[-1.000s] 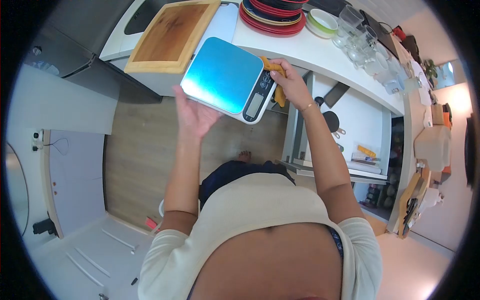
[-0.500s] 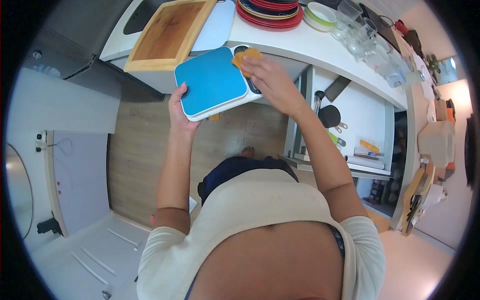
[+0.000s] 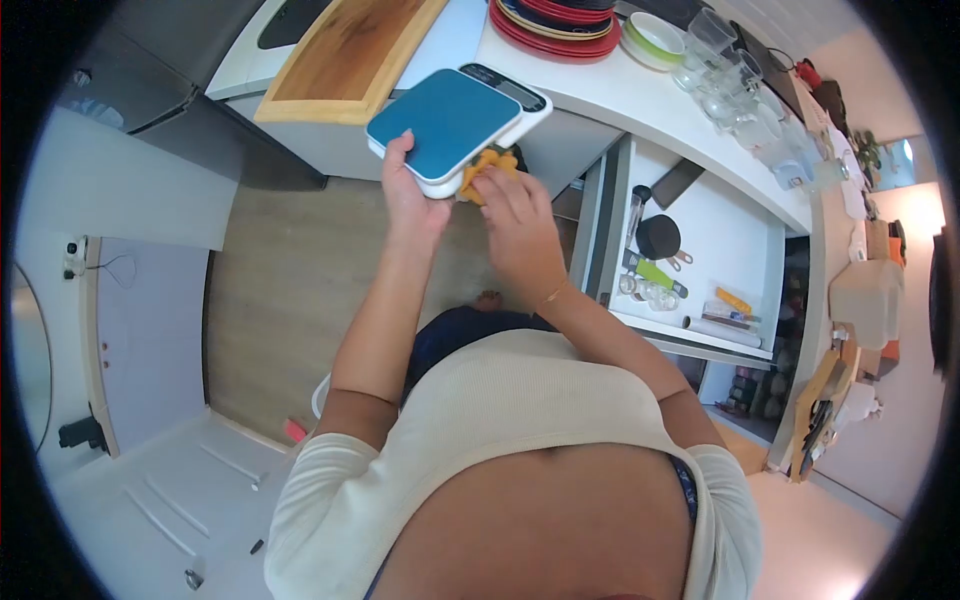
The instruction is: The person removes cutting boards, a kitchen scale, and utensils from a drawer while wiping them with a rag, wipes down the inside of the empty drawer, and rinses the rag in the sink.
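Note:
A kitchen scale with a blue top, white body and dark display strip is held up in front of the counter. My left hand grips its near left edge, the thumb on the blue top and the other fingers hidden beneath. My right hand pinches an orange-yellow cloth against the near right side of the scale. Part of the cloth is hidden behind the fingers.
An open drawer at the right holds a black measuring cup and other utensils. On the counter are a wood-framed board, stacked red plates, bowls and several glasses.
The scale has moved right and slightly up and is turned differently. My right hand has brought the cloth down from the display strip to the scale's near side.

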Demonstrator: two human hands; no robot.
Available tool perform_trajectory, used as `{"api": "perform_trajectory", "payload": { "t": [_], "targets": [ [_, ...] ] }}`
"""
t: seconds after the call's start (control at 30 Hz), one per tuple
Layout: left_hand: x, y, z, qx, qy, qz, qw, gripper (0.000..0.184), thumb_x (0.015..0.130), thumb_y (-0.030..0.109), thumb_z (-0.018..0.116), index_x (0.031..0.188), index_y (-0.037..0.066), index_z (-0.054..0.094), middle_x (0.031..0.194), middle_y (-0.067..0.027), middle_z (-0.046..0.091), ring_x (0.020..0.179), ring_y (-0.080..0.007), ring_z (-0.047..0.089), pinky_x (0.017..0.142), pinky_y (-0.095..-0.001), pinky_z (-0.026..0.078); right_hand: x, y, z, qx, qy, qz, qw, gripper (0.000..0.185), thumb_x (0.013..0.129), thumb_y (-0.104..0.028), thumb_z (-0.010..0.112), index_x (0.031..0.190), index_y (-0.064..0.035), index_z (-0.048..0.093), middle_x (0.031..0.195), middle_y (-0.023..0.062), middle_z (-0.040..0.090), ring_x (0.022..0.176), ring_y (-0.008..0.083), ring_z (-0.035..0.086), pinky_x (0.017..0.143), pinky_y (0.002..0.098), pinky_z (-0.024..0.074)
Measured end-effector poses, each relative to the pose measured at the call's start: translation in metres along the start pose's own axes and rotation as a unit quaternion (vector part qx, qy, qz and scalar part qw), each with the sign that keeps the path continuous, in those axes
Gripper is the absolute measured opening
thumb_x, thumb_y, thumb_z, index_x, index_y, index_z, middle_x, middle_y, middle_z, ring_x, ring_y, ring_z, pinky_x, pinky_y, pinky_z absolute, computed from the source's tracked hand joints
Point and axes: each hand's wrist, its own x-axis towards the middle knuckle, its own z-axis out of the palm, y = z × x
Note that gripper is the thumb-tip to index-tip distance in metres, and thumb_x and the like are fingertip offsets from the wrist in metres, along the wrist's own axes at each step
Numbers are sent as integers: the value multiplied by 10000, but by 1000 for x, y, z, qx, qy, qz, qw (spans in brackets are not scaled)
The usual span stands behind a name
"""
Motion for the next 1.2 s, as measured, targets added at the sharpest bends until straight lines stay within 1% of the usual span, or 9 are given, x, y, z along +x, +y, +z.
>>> {"api": "perform_trajectory", "payload": {
  "t": [0.17,0.37,0.6,0.73,0.87,0.93,1.03,1.17,1.2],
  "targets": [
    [1,6,-4,28,-16,-4,999,454,811,180,529,1221,17,423,1186,-163,528,1072,-304,546,933,-459,445,19,-7,-18,47,-52,-161,984,390,724,-68,551,1114,-60,551,1157,103,539,1069,323,484,938,402,401],
    [2,9,-6,-12,-67,-27,997,479,796,178,546,1226,11,417,1203,-170,515,1085,-308,541,950,-458,440,29,34,-17,-38,9,-47,998,374,741,-56,528,1113,-71,557,1177,80,541,1087,302,486,968,397,376],
    [3,5,1,-21,-48,-54,997,456,818,194,534,1222,17,419,1204,-147,522,1086,-312,539,933,-458,450,5,-2,0,46,-21,-129,990,383,707,-9,515,1072,-99,590,1137,89,568,1090,271,500,950,389,397],
    [6,14,-4,-105,-60,-59,991,447,833,211,523,1223,19,421,1216,-144,522,1113,-309,526,953,-463,436,1,59,-12,-13,-73,101,992,429,730,0,511,1136,-114,590,1136,96,573,1082,286,501,930,387,411],
    [7,18,-2,-114,-58,-63,990,447,848,214,502,1240,19,410,1240,-137,512,1135,-295,516,968,-474,425,21,41,-37,19,51,81,995,404,756,-6,504,1132,-122,595,1151,75,574,1089,281,500,924,380,413],
    [15,13,-8,-98,-75,-75,990,447,834,248,527,1211,20,448,1189,-140,550,1075,-299,554,928,-448,458,31,20,-29,14,32,-137,990,400,768,-9,500,1136,-133,599,1172,43,572,1102,276,497,923,381,416],
    [0,14,-10,-63,-126,-218,966,461,789,323,581,1133,21,524,1064,-150,616,941,-301,607,847,-395,496,33,8,-19,87,-14,-274,958,414,764,-9,507,1144,-145,599,1184,19,571,1117,252,499,925,390,418],
    [-6,1,-1,-62,-66,-154,984,466,801,277,561,1179,15,485,1157,-165,572,991,-307,593,870,-419,487,34,48,-11,122,-36,-283,951,418,750,-6,515,1135,-146,601,1171,20,577,1126,242,506,931,394,419],
    [-6,1,-1,-63,-65,-155,984,466,801,277,561,1179,15,485,1157,-165,572,991,-307,593,870,-419,487,39,57,-10,78,22,-206,975,410,748,-10,517,1124,-146,606,1163,22,580,1127,238,508,936,390,418]
  ]
}}
